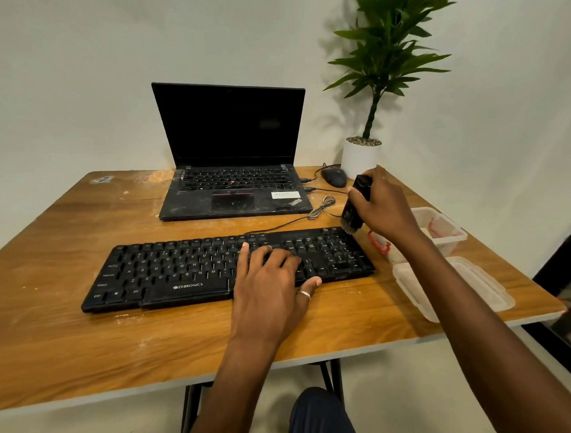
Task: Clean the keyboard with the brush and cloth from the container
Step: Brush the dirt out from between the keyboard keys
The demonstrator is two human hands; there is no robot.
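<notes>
A wooden table (71,337) carries a black keyboard (182,268) lying flat across its middle, with an open, dark-screened laptop (233,147) behind it. The left hand (273,281) rests on the right half of the keyboard, fingers straight and spread over the keys, thumb at the front edge, grasping nothing. Further right, a black mouse (334,177) sits beside a white plant pot (361,158). The right hand (386,209) has its fingers curled round a black brush (355,201), held tilted with the bristles down, just over the keyboard's far right corner. At the right edge stands a clear container (443,233), its contents unclear, with its lid (455,285) lying in front.
</notes>
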